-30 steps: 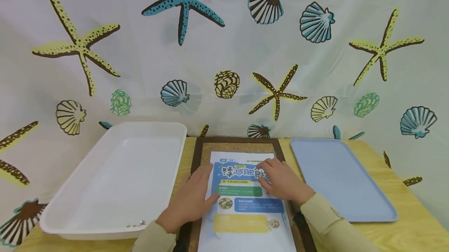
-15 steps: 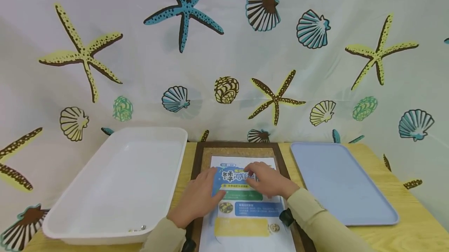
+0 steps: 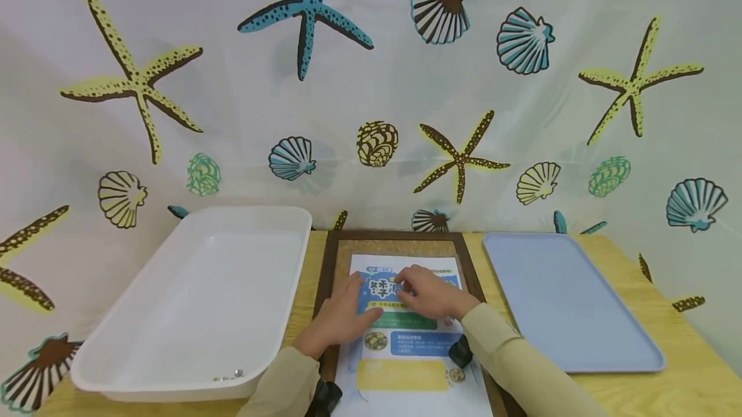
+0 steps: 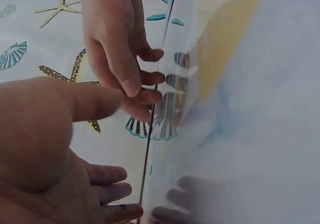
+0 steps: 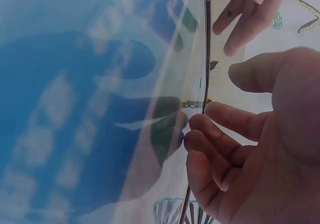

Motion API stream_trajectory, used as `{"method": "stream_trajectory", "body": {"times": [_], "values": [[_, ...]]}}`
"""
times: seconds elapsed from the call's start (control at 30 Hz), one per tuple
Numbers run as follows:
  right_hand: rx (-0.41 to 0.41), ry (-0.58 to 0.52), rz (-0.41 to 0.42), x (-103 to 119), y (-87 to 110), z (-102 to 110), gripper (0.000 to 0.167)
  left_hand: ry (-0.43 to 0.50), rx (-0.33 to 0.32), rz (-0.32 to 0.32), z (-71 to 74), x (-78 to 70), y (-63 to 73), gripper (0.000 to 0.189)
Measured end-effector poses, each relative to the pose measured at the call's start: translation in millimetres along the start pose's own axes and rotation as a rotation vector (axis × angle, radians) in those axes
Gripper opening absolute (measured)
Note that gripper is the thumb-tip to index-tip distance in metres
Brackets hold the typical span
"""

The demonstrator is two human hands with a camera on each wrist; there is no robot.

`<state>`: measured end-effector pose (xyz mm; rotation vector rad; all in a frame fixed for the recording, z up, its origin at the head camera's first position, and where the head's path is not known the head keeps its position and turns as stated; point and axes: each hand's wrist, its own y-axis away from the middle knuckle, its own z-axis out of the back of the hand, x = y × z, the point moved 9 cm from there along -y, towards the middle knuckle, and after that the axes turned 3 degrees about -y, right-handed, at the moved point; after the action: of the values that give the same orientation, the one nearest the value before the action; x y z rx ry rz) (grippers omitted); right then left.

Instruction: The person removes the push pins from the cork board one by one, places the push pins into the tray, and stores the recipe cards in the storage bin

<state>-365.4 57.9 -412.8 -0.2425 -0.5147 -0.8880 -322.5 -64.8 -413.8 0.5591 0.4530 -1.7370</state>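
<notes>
In the head view a printed poster [image 3: 402, 375], with blue, green and yellow blocks, lies on a cork board [image 3: 400, 247] with a dark brown frame. My left hand [image 3: 336, 317] rests at the poster's left edge, fingers extended and thumb spread. Over the blue heading is my right hand [image 3: 431, 293], its fingers loosely bent. The right wrist view has the right fingertips [image 5: 197, 124] right at a glossy surface, the thumb apart from them. Left fingers [image 4: 107, 174] also reach that surface in the left wrist view, and it mirrors both hands. Neither hand holds anything visible.
To the left stands a large white basin [image 3: 191, 301] with several small shiny pieces [image 3: 232, 375] in its near corner. A flat light-blue tray [image 3: 570, 301] lies right of the board. Behind the wooden table [image 3: 684, 352] hangs a curtain [image 3: 371, 95] printed with starfish and shells.
My right hand has slid left across the poster's heading, uncovering its right end. The left hand has shifted slightly right. Board, basin and tray stay in place.
</notes>
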Motion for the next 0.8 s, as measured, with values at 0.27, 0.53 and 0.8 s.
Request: {"method": "stream_trajectory", "body": {"times": [0.27, 0.53, 0.8], "values": [[-0.029, -0.061, -0.022, -0.7, -14.4, 0.9, 0.026, 0.022, 0.015, 0.035, -10.3, 10.4, -16.8, 0.07], [-0.054, -0.105, -0.081, -10.6, -28.9, 10.8, 0.025, 0.013, -0.009, 0.011, -5.9, 10.3, -32.2, 0.07], [-0.072, -0.152, -0.088, -15.5, -42.5, -0.6, 0.024, -0.019, 0.007, 0.023, -16.0, 17.6, -34.1, 0.077]]}}
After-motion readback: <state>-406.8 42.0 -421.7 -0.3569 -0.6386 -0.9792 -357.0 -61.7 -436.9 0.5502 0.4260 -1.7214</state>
